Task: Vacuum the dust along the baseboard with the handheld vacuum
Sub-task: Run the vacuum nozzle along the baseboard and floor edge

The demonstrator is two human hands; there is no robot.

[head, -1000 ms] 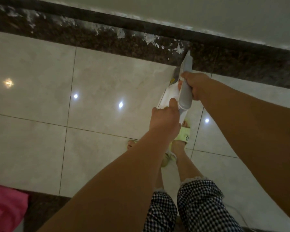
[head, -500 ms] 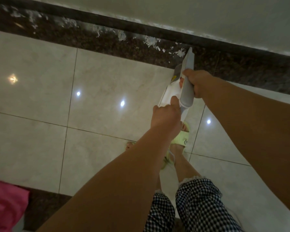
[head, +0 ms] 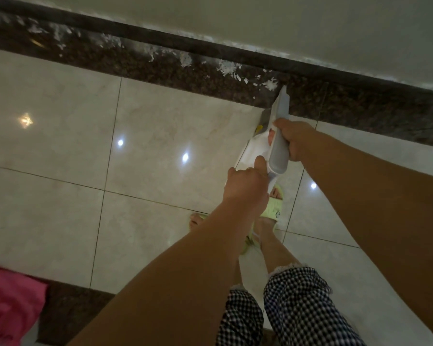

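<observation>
- My right hand (head: 295,139) is wrapped round the grey handle of the handheld vacuum (head: 278,143); my left hand (head: 245,186) grips the rear of its white body, thumb up against the casing
- The vacuum is held above the floor, slanted down toward the wall, its narrow nozzle tip (head: 283,92) at the dark strip below the baseboard (head: 160,43), just beside the nearest clump of white dust (head: 270,84)
- Risk: flakes trail far to the left along the strip; a fast sweep would likely scatter the light pieces, not lift them
- Risk: the nozzle looks slim, so one pass may miss debris lodged tight against the baseboard foot
- Risk: hard plastic dragged on stone could scuff or chatter if I bear down
- Risk: my slippered feet (head: 273,211) stand on glossy tile (head: 160,126); leaning far forward could cost me footing
- Materials: speckled dark granite-like strip, polished pale tiles with thin grout lines, dust in ragged papery flakes, smooth matte vacuum shell tapering to a wedge
</observation>
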